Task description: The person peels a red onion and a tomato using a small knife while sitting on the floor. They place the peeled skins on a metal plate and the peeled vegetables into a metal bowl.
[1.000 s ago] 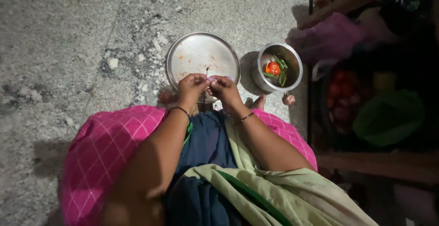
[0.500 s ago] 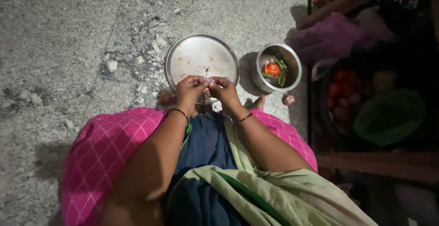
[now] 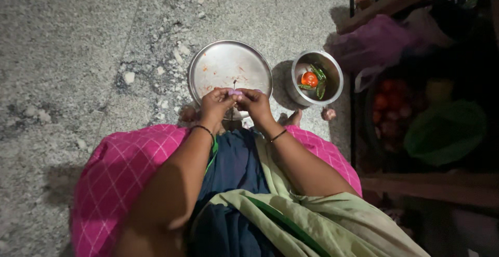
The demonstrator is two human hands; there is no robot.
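Note:
My left hand and my right hand meet over the near rim of a round steel plate on the stone floor. Both pinch a small pale purple onion between their fingertips. A thin dark upright blade rises just behind the onion. The plate bears a few red smears. A black bangle sits on each wrist.
A steel bowl to the right holds a red tomato and green chillies. A small onion lies on the floor beside it. Dark baskets with vegetables and a green bag stand at right. Peel scraps litter the floor.
Both hands have stayed together on the onion and shifted slightly lower in view as the camera tilted; the fingers worked at the onion a little.

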